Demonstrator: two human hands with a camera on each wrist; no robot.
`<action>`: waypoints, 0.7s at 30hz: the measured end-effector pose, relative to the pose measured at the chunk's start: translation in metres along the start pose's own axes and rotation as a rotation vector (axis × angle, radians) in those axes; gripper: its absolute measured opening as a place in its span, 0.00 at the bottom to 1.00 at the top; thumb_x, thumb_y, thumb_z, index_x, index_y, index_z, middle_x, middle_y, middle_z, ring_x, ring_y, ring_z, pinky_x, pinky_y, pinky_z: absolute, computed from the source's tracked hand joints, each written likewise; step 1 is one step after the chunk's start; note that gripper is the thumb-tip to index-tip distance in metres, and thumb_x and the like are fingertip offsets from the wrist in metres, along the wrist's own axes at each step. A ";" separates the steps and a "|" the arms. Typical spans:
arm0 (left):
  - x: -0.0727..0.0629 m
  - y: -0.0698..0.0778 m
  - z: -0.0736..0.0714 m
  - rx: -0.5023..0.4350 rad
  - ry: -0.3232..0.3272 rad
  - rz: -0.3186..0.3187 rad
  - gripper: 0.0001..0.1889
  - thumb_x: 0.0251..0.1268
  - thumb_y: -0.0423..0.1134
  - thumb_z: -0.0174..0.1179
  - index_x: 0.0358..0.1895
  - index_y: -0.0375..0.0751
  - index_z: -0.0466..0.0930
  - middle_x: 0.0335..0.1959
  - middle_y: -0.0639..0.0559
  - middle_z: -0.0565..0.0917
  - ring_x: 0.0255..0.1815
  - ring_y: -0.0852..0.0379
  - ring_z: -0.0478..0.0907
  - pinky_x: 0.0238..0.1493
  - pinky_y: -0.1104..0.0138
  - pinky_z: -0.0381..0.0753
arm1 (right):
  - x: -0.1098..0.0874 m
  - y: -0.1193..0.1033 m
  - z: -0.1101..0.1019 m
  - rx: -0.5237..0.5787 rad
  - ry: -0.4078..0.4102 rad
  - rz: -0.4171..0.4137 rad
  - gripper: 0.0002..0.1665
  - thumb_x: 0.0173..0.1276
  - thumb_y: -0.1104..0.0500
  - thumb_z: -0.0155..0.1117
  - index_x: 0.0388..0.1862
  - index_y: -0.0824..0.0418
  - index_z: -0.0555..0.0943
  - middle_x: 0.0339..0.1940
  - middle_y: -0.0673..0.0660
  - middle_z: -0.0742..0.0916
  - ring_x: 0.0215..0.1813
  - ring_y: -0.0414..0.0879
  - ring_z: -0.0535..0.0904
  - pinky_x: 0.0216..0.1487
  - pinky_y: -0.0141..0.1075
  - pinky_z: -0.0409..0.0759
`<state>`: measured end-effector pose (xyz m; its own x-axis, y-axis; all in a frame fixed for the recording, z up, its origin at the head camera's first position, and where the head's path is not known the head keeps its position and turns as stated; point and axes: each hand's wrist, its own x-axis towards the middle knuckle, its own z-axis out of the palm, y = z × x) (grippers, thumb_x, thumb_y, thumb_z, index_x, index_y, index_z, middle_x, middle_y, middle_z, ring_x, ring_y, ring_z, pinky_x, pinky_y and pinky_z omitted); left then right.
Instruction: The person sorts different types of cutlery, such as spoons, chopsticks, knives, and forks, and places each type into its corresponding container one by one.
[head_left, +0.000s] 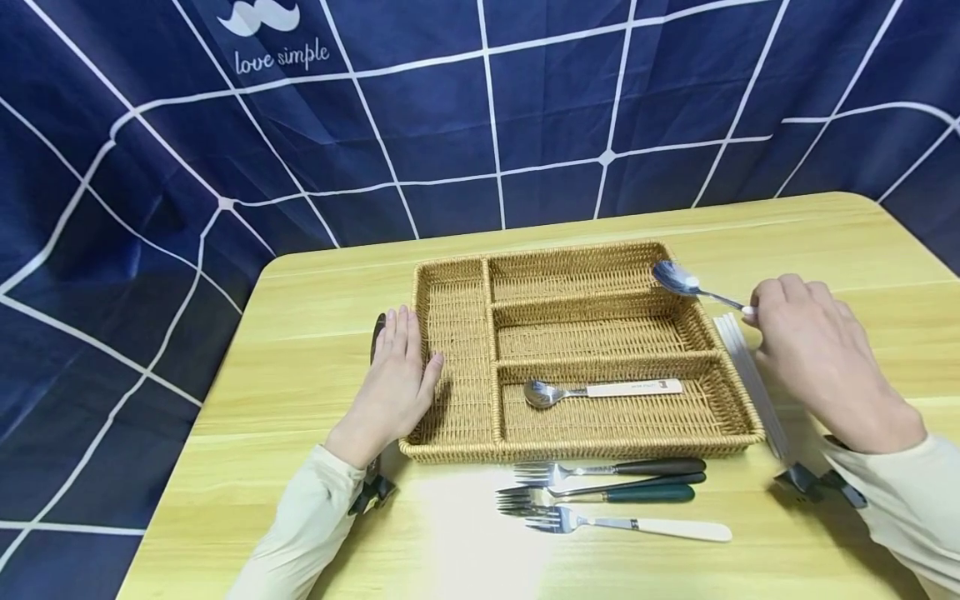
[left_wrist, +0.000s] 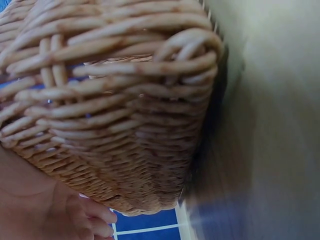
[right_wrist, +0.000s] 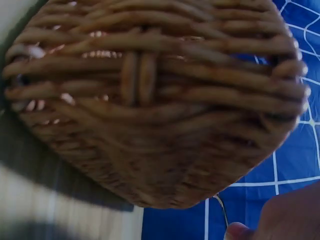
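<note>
My right hand (head_left: 821,362) pinches a metal spoon (head_left: 677,279) by the end of its handle, most of which the fingers hide. The spoon's bowl hangs over the back right corner of a woven tray (head_left: 452,333) with several compartments. A thin part of the spoon (right_wrist: 221,204) also shows in the right wrist view. With fingers straight, my left hand (head_left: 392,379) rests along the tray's left side. Another spoon (head_left: 633,388), white-handled, lies in the front right compartment.
Several forks (head_left: 645,493) with black, green and white handles lie in front of the tray. White chopsticks (head_left: 750,383) lie along its right side. A dark rounded end (head_left: 378,333) pokes out beside the left hand. Blue grid-patterned cloth (head_left: 555,108) hangs behind the table (head_left: 315,333).
</note>
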<state>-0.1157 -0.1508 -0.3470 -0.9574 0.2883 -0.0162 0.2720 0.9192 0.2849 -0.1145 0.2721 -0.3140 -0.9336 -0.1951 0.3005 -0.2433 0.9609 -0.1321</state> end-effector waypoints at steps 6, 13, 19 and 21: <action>0.000 -0.001 0.001 0.000 0.002 -0.004 0.36 0.79 0.50 0.33 0.73 0.23 0.34 0.75 0.30 0.34 0.77 0.36 0.30 0.75 0.48 0.36 | 0.005 -0.012 -0.003 0.015 -0.009 -0.017 0.08 0.64 0.69 0.59 0.36 0.74 0.70 0.33 0.70 0.74 0.38 0.69 0.68 0.31 0.56 0.66; 0.000 -0.001 0.001 0.002 -0.001 -0.003 0.36 0.79 0.49 0.33 0.73 0.23 0.34 0.75 0.30 0.34 0.76 0.36 0.30 0.75 0.49 0.37 | 0.006 -0.026 -0.002 0.009 0.055 -0.126 0.09 0.58 0.71 0.62 0.34 0.72 0.71 0.30 0.67 0.75 0.34 0.66 0.70 0.27 0.53 0.67; 0.001 -0.001 0.003 0.009 0.012 0.009 0.36 0.79 0.49 0.35 0.73 0.22 0.35 0.75 0.28 0.36 0.76 0.36 0.31 0.75 0.48 0.37 | 0.003 -0.033 -0.003 0.015 0.078 -0.163 0.10 0.52 0.74 0.63 0.32 0.71 0.71 0.28 0.64 0.74 0.33 0.63 0.70 0.26 0.49 0.67; 0.001 -0.001 0.002 0.010 0.011 0.008 0.36 0.79 0.49 0.34 0.73 0.22 0.35 0.75 0.28 0.36 0.76 0.36 0.30 0.75 0.48 0.37 | 0.004 -0.035 -0.002 0.013 0.069 -0.174 0.13 0.50 0.74 0.64 0.33 0.72 0.71 0.28 0.64 0.74 0.32 0.63 0.70 0.27 0.49 0.67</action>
<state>-0.1169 -0.1510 -0.3490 -0.9562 0.2925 -0.0036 0.2803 0.9195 0.2758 -0.1088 0.2382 -0.3064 -0.8573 -0.3434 0.3835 -0.4029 0.9113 -0.0845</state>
